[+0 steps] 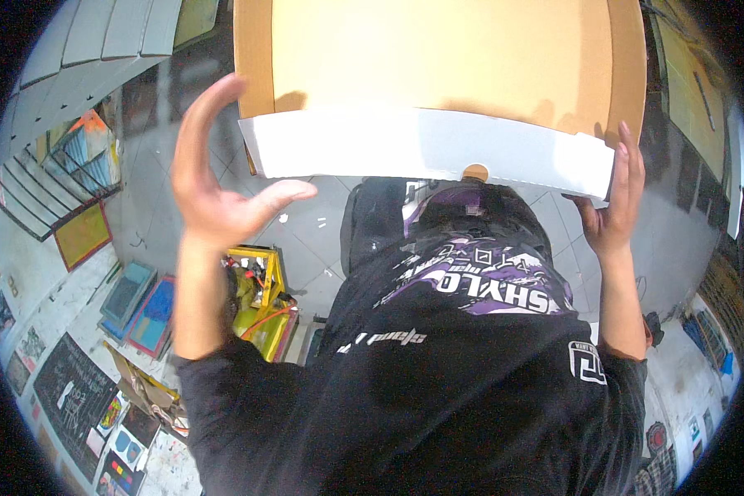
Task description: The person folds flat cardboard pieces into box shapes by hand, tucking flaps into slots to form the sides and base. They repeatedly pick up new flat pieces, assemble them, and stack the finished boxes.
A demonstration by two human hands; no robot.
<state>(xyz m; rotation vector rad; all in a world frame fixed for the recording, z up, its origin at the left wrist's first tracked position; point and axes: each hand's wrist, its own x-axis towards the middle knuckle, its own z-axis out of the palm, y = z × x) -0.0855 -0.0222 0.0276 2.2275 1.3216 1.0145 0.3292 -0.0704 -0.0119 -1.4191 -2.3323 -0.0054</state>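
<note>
A cardboard box (446, 62), brown on its inner face, takes up the top middle of the view. Its white front wall (422, 149) is folded up and has a half-round notch on the lower edge. My left hand (211, 186) is open, thumb stretched out, with its fingertips by the box's left edge; whether they touch cannot be told. At the front right corner, my right hand (616, 198) grips the box, fingers along the side wall and thumb near the lower edge.
White stacked panels (99, 62) stand at upper left, beside a metal rack (37, 186). Framed screens (136, 306) lean at left, near a yellow frame (264, 281) on the tiled floor. A board with a pen-like stick (703, 103) lies at upper right.
</note>
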